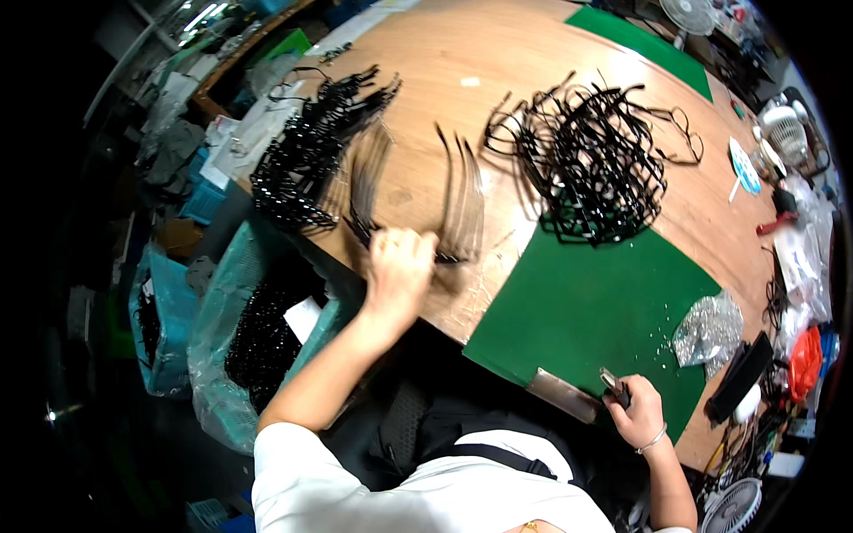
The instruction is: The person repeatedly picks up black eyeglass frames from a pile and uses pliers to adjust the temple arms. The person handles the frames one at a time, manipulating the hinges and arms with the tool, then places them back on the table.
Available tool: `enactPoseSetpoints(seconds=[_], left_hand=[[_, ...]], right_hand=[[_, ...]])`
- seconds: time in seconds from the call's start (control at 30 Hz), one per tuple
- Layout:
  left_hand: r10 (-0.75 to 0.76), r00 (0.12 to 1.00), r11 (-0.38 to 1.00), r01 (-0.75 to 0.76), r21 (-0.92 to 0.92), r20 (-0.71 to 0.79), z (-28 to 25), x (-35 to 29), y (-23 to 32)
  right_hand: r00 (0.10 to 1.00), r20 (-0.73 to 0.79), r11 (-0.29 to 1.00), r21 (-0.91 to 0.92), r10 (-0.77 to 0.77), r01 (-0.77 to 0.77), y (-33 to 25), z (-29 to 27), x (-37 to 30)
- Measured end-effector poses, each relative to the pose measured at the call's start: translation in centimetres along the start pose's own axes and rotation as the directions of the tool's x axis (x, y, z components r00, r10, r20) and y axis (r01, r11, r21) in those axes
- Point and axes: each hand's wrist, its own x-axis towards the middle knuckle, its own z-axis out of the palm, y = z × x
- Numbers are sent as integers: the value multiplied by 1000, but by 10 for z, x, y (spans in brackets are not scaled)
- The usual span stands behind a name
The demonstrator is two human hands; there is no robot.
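Note:
My left hand (402, 266) is closed around a bunch of black eyeglass frames (362, 200), whose long temples stick up and are smeared by motion. It is over the table's near left edge. Beside it stands a dense stack of black eyeglass frames (311, 147). In my right hand (638, 410) is a small hand tool (611, 384) with a silver metal tip and dark handle; its exact kind is unclear. That hand is at the near edge of the green mat (577, 311), beside a flat metal plate (564, 395). A tangled heap of black eyeglass frames (595, 160) lies beyond the mat.
A heap of small clear pieces (709, 333) lies on the mat's right side. Below the table's left edge, a teal basket lined with plastic (209, 355) holds many black pieces. A black case (739, 377), plastic bags (804, 258) and cables crowd the right edge.

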Motion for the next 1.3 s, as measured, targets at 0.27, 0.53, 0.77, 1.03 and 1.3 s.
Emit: enactPoseSetpoints(seconds=[0.27,0.53,0.77,1.03,1.3], left_hand=[[-205,955,805,40,592,215,32,17,-199],[-253,704,959,90,270,663,29,80,-62],[102,965,863,-207,-460,-242,62,115,151],[304,952,876,-292,-383,-31,83,143,176],[407,769,-565,636,-525,493,-16,122,176]], right_hand=[[998,48,996,87,27,-31,1,-5,5],[978,-13,939,280,210,-198,13,-18,5],[971,1,903,367,240,-223,16,-13,2],[980,-44,937,305,192,-170,18,-22,-27],[966,-236,899,-394,102,-191,34,-25,29]])
